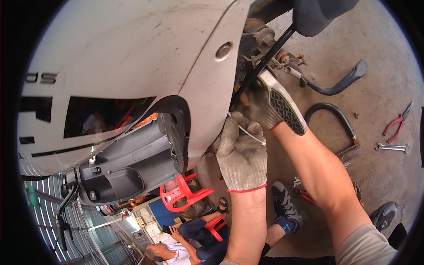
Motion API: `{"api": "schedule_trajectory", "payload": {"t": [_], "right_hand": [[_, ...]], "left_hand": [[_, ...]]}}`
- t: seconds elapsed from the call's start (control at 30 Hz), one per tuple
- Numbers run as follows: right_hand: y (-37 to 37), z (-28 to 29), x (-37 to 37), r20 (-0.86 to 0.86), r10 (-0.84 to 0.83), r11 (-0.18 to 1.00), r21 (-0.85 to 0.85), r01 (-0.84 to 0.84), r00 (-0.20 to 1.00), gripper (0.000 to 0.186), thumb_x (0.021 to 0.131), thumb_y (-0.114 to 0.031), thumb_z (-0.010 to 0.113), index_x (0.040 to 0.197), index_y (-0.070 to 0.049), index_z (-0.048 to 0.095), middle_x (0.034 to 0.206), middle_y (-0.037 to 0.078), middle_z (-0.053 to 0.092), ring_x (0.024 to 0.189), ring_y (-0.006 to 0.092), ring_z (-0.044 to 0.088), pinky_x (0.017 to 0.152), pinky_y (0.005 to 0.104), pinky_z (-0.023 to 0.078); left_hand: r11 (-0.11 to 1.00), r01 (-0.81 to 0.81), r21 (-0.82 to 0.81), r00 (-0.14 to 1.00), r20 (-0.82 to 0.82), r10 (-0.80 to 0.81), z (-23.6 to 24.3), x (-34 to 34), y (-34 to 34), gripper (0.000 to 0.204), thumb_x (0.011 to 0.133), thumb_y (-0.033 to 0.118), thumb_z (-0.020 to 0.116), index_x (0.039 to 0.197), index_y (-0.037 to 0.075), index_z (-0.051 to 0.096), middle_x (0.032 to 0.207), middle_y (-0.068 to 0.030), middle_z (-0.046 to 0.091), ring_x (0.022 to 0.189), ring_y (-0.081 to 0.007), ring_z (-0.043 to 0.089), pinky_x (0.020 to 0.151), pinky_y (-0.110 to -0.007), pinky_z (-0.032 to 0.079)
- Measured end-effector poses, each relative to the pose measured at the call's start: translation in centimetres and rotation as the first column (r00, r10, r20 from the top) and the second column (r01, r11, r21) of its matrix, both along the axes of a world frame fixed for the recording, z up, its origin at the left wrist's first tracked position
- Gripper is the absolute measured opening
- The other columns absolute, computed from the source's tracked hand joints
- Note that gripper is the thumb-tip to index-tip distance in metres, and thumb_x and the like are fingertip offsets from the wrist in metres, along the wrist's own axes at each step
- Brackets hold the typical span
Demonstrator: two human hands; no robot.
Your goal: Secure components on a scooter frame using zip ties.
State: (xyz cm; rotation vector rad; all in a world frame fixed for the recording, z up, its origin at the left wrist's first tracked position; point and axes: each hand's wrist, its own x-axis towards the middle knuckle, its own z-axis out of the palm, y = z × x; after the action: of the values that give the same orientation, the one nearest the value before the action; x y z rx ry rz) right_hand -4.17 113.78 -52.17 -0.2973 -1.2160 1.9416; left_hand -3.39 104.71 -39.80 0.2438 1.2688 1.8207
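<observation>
My left hand (242, 152), in a grey knit glove with red trim, has its fingers closed on a thin white cable tie (252, 135). The tie's small head sticks out to the right of the fingers. Beside it, my right hand (260, 108), gloved the same way, reaches under the edge of the scooter's pale body panel (132, 48). Its fingers are blurred and partly hidden, so I cannot see what they touch. A metal footrest with a black treaded pad (284, 108) lies over that hand's wrist. A black rod (269, 55) runs just above the fingers.
A black stand arm (338, 86) juts out on the right. On the concrete lie a black U-shaped lock (331, 110), red-handled pliers (399, 123) and a wrench (392, 148). Red plastic chairs (183, 192) and a seated person (181, 243) are at the lower left.
</observation>
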Motion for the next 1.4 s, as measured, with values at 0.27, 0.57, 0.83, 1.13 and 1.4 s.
{"api": "schedule_trajectory", "payload": {"t": [0.27,0.57,0.83,1.13,1.4], "right_hand": [[-0.5,-5.0,-4.3,-0.73,-0.27,0.766,-0.559,-0.319,0.628,0.039,0.106,-0.031,0.033,0.124,-0.002,0.051,0.091,0.011,0.058,0.075,0.0155,0.055,0.07,0.0275,0.051],[-0.3,-1.0,-2.8,-0.976,-0.194,0.722,-0.207,-0.66,0.094,0.034,0.106,-0.014,0.03,0.132,0.003,0.043,0.102,0.013,0.06,0.088,0.0185,0.06,0.082,0.031,0.054],[-1.6,-3.8,-6.5,-0.847,-0.235,0.836,-0.427,-0.344,0.477,0.033,0.106,-0.014,0.033,0.134,0.0,0.043,0.116,0.011,0.058,0.106,0.0184,0.057,0.098,0.0315,0.048],[-1.9,-7.2,-7.7,-0.832,-0.119,0.884,-0.338,-0.324,0.542,0.039,0.105,-0.021,0.039,0.142,-0.006,0.038,0.133,0.01,0.051,0.122,0.018,0.051,0.107,0.031,0.043],[-1.8,-3.3,-7.0,-0.571,-0.256,0.907,-0.422,-0.01,0.78,0.038,0.105,-0.026,0.04,0.136,-0.005,0.043,0.129,0.011,0.051,0.119,0.0208,0.049,0.102,0.0312,0.039]], "left_hand": [[0.997,-0.028,-0.078,1.0,0.008,0.029,0.3,1.1,0.6,0.012,0.096,0.005,0.057,0.107,0.007,0.06,0.096,-0.0055,0.068,0.087,-0.0143,0.066,0.07,-0.033,0.05],[0.992,-0.082,-0.094,0.997,0.002,0.083,0.6,1.0,0.7,0.012,0.094,0.007,0.061,0.107,0.007,0.061,0.091,-0.0047,0.066,0.081,-0.0151,0.063,0.067,-0.031,0.05],[0.996,-0.04,-0.075,0.999,-0.029,0.038,1.6,1.0,1.1,0.008,0.095,0.007,0.059,0.103,0.007,0.061,0.088,-0.0039,0.066,0.077,-0.0154,0.063,0.066,-0.032,0.05],[0.974,-0.101,-0.204,0.993,-0.078,0.087,1.9,0.9,1.6,0.007,0.094,0.005,0.06,0.101,0.004,0.062,0.092,-0.0049,0.069,0.083,-0.0151,0.068,0.063,-0.03,0.05],[0.984,-0.084,-0.156,0.996,-0.033,0.08,2.4,-0.2,1.2,0.012,0.095,0.003,0.058,0.106,0.002,0.062,0.096,-0.0083,0.071,0.085,-0.0156,0.07,0.067,-0.03,0.056]]}}
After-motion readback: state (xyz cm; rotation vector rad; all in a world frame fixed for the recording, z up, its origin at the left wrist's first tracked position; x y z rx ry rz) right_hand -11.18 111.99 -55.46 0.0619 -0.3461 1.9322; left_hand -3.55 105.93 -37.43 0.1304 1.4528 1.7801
